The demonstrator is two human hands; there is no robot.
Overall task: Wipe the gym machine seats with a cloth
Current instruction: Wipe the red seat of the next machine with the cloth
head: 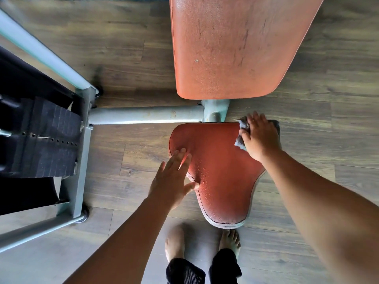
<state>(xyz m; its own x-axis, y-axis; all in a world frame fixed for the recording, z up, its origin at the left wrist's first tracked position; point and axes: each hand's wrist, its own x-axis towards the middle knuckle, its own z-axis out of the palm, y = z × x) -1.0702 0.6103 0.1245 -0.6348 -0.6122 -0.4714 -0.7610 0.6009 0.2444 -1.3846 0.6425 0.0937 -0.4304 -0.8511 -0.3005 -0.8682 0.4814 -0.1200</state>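
Person stands barefoot at the narrow near end of the orange seat (221,177), left foot (175,242) and right foot (229,239) on the wood floor (328,140), dark trouser cuffs just above them. Right hand (259,138) is palm-down on a grey cloth (242,130) at the seat's far right corner - fingers close to straight and spread, pressing rather than clutching. The cloth is bunched under the palm and pokes out on both sides of the hand. The thumb is hidden in the folds, so I can't tell if it pinches any fabric. Left hand (174,179) is flat and wide open with nothing in it, fingers splayed across the seat's left edge and thumb tip at the rim. I can't tell whether it bears on the vinyl or sits just above it. Small droplets bead on the seat's middle and down its narrow end. Beyond the seat is the bigger orange back pad (231,48), scuffed with dark streaks and apart from the seat - a pale metal bracket (215,111) shows in the gap. A pale metal tube (147,117) runs left from that bracket to the upright frame (84,140), which holds the black weight stack (47,138).
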